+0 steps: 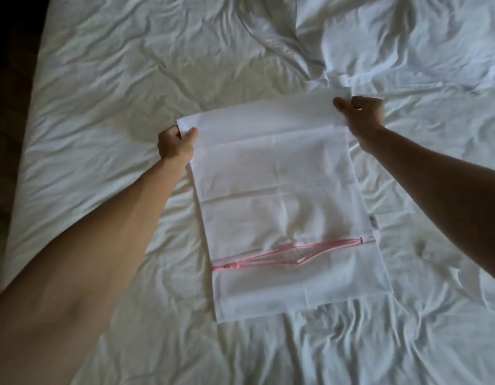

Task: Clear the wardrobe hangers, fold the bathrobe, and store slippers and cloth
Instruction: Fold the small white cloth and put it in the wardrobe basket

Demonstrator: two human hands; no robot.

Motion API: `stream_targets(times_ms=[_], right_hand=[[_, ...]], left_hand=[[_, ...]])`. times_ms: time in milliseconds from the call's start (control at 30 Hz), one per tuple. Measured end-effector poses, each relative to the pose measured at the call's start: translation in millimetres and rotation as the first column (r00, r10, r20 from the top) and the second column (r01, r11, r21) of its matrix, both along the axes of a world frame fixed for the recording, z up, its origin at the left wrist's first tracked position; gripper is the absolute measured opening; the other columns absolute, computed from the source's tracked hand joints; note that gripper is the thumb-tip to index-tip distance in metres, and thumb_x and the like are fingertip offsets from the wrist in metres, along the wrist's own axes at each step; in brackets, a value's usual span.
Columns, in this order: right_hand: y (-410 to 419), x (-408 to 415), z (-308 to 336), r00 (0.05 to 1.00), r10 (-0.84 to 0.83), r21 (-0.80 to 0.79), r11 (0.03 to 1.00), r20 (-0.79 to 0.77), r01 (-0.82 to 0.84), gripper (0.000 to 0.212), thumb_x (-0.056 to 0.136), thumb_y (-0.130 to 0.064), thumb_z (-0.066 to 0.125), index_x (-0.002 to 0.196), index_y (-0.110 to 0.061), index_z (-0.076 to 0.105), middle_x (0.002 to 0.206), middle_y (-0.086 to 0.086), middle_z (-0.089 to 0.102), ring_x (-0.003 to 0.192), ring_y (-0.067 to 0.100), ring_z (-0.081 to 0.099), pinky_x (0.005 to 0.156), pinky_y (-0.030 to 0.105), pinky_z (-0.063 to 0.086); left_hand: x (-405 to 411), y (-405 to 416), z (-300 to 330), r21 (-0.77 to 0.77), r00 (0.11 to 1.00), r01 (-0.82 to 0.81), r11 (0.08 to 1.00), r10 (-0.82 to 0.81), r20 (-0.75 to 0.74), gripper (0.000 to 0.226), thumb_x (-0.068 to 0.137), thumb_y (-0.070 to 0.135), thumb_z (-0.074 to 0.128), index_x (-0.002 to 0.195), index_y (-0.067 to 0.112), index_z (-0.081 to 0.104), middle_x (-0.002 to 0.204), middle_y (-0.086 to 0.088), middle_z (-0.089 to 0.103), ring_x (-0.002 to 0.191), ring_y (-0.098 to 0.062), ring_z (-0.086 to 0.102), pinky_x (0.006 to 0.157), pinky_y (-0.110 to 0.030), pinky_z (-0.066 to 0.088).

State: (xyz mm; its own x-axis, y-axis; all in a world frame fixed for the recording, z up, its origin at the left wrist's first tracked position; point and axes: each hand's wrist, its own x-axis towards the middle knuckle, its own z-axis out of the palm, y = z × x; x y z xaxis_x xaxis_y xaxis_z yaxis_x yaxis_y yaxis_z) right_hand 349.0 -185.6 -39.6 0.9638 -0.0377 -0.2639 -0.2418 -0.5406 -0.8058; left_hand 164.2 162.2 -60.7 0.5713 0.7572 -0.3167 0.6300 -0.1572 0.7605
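You have one view only, from the camera on your head, looking forward and steeply down onto the bed. It sits close above the bed's near part, so the rumpled white sheet fills almost the whole frame. The bed's left edge runs up the left side of the picture, with a dark strip beyond it; the other edges fall outside the frame. Both your forearms reach in from the lower corners toward the bed's middle. The wide lens bends the bed's left edge slightly. No second view shares the scene.
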Motion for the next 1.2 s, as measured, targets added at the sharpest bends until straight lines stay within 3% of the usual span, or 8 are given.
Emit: stream_targets(times_ms=[233,367,567,667,800,867,1000,1200], right_hand=[[-78,-112,57,0.983,0.173,-0.105,0.980,0.055,-0.166,0.030,0.088,-0.035,0.073,0.070,-0.014,0.061,0.071,-0.004,0.055,0.059,0.003,0.048,0.058,0.021,0.038],[-132,-196,54,0.944,0.330,-0.222,0.921,0.010,-0.319,0.016,0.087,-0.023,0.075,0.087,-0.006,0.076,0.082,0.006,0.062,0.067,0.016,0.057,0.060,0.007,0.037],[-190,-280,17,0.917,0.399,-0.295,0.874,-0.016,-0.385,0.009,0.083,-0.018,0.079,0.083,-0.009,0.077,0.078,0.000,0.058,0.066,0.018,0.055,0.060,0.007,0.038],[-205,-305,-1,0.912,0.409,-0.344,0.854,-0.022,-0.391,0.011,0.082,-0.017,0.080,0.086,-0.007,0.078,0.081,0.001,0.060,0.060,0.014,0.055,0.061,0.019,0.042],[-219,-338,-7,0.891,0.451,-0.445,0.788,-0.052,-0.425,0.040,0.069,-0.007,0.088,0.106,-0.011,0.074,0.099,0.010,0.058,0.086,0.034,0.062,0.074,0.041,0.053],[-207,-363,3,0.886,0.463,-0.490,0.769,-0.017,-0.411,0.058,0.063,-0.016,0.088,0.117,-0.014,0.067,0.111,0.012,0.053,0.101,0.035,0.056,0.082,0.051,0.051],[-108,-424,27,0.843,0.538,-0.389,0.780,0.017,-0.490,0.055,0.069,-0.043,0.063,0.119,-0.018,0.061,0.117,0.006,0.055,0.107,0.029,0.056,0.086,0.043,0.044],[73,-467,3,0.824,0.510,-0.531,0.640,-0.247,-0.555,0.071,0.077,-0.078,0.046,0.111,-0.017,0.054,0.106,0.000,0.049,0.099,0.023,0.049,0.086,0.040,0.042]], left_hand=[[-131,-59,48,0.049,0.968,0.251,0.967,-0.252,0.007,0.018,0.085,0.017,0.079,0.084,0.010,0.062,0.081,-0.004,0.063,0.068,-0.009,0.060,0.061,-0.009,0.043],[-218,-93,40,0.131,0.918,0.395,0.909,-0.386,-0.090,0.017,0.079,0.013,0.083,0.090,0.004,0.072,0.091,-0.011,0.066,0.087,-0.029,0.064,0.078,-0.039,0.054],[-308,-143,7,0.145,0.871,0.485,0.862,-0.462,-0.166,0.011,0.076,0.012,0.085,0.081,0.010,0.075,0.088,-0.004,0.062,0.085,-0.027,0.062,0.075,-0.031,0.047],[-328,-159,-8,0.123,0.858,0.508,0.852,-0.488,-0.162,0.011,0.075,0.013,0.085,0.081,0.013,0.075,0.088,0.002,0.058,0.084,-0.021,0.060,0.073,-0.037,0.053],[-340,-167,3,0.076,0.808,0.586,0.807,-0.575,-0.130,0.038,0.068,0.026,0.068,0.106,0.020,0.070,0.106,0.008,0.050,0.089,-0.012,0.058,0.075,-0.034,0.055],[-332,-164,17,-0.006,0.854,0.505,0.863,-0.501,-0.139,0.053,0.068,0.036,0.061,0.119,0.022,0.061,0.115,0.007,0.047,0.101,-0.013,0.056,0.086,-0.031,0.051],[-279,-147,31,-0.166,0.987,-0.003,0.986,-0.023,-0.159,0.049,0.086,0.040,0.073,0.127,0.017,0.058,0.117,-0.001,0.062,0.107,-0.017,0.061,0.085,-0.021,0.043],[-199,-114,20,-0.103,0.934,0.126,0.987,-0.153,-0.322,0.051,0.085,0.056,0.070,0.062,0.013,0.054,0.061,-0.001,0.058,0.076,-0.027,0.064,0.063,-0.029,0.037]])
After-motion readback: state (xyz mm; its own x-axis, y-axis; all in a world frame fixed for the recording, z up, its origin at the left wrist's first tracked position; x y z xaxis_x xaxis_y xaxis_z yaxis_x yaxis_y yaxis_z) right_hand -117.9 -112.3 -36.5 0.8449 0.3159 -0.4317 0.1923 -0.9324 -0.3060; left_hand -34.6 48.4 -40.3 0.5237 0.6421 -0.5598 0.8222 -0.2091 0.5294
